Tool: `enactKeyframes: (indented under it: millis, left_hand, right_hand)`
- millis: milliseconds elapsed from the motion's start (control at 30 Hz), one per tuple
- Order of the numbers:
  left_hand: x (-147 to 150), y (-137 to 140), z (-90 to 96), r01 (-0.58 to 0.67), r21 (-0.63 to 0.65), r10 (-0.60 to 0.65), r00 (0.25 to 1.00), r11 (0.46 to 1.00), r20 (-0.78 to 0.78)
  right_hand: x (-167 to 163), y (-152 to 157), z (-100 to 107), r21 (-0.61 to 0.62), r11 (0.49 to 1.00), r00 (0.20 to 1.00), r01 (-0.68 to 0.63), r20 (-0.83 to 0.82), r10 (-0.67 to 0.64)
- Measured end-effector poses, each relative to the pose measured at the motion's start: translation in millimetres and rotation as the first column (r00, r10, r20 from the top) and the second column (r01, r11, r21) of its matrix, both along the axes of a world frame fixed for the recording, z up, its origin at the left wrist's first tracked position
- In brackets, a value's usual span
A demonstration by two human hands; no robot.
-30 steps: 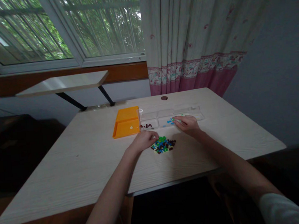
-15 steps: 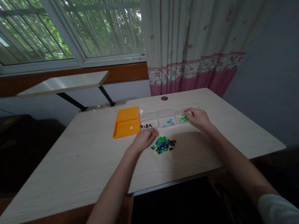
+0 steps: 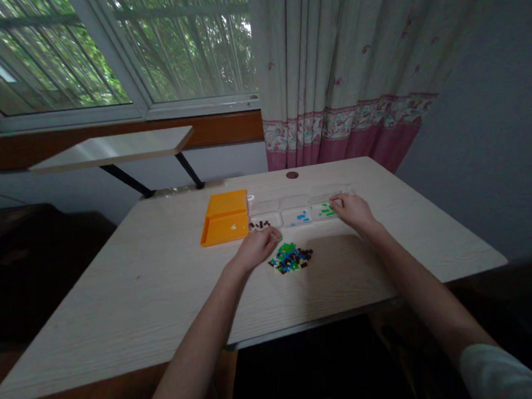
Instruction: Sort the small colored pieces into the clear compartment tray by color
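Observation:
A pile of small building bricks (image 3: 291, 258) in green, blue, dark brown and pale yellow lies on the table. My left hand (image 3: 259, 247) is just left of this pile, closed, with a small green brick (image 3: 280, 238) showing at its fingertips. My right hand (image 3: 354, 209) is at the right-hand clear box (image 3: 324, 217), thumb and finger pinched over its edge; whether anything is between them I cannot make out. Green bricks lie in that box. The middle clear box (image 3: 297, 223) has blue bricks, and the left clear box (image 3: 277, 219) dark brown ones.
An open orange box (image 3: 219, 228) with a few pale pieces stands left of the clear boxes, whose lids are folded back. A raised shelf (image 3: 122, 148) on black legs is at the table's (image 3: 162, 295) back left. Behind are a window and a curtain (image 3: 313, 96).
The green brick at my right fingertips no longer shows there, and that hand has shifted very slightly. At my left fingertips a green brick has come into sight.

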State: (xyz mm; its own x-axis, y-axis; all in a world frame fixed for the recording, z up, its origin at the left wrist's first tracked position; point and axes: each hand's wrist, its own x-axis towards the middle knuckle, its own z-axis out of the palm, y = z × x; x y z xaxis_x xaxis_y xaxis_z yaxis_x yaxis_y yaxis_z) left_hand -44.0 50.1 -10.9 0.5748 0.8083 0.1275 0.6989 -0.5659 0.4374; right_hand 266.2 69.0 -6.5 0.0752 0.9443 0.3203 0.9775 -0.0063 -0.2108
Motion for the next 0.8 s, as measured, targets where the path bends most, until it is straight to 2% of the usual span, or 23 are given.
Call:
enactKeyframes:
  millis: [67,167,267,433,500,800]
  left_hand:
    - [1,-1,1.3,0.004,-0.002,-0.004,1.000,1.000,0.024]
    - [3,-2,3.3,0.010,-0.009,-0.010,0.997,1.000,0.073]
    - [6,-5,4.6,0.019,-0.035,-0.015,0.993,0.999,0.113]
    - [11,-9,6.9,0.023,-0.046,-0.016,0.990,0.999,0.144]
    - [12,-11,8.4,0.017,-0.039,-0.012,0.989,0.999,0.144]
    - [13,-11,6.4,0.031,-0.017,-0.028,0.989,0.999,0.146]
  right_hand:
    - [-6,-2,2,0.030,0.998,0.999,-0.046,-0.027,0.047]
    - [-27,-8,3,0.031,0.980,0.978,-0.196,-0.059,0.198]
    - [-57,-18,-1,0.012,0.933,0.931,-0.361,-0.059,0.361]
    - [-93,-35,-13,0.047,0.839,0.840,-0.542,-0.012,0.543]
    - [-96,-38,-16,0.066,0.816,0.818,-0.574,-0.001,0.576]
    - [-95,-40,-15,0.152,0.778,0.780,-0.610,-0.060,0.623]
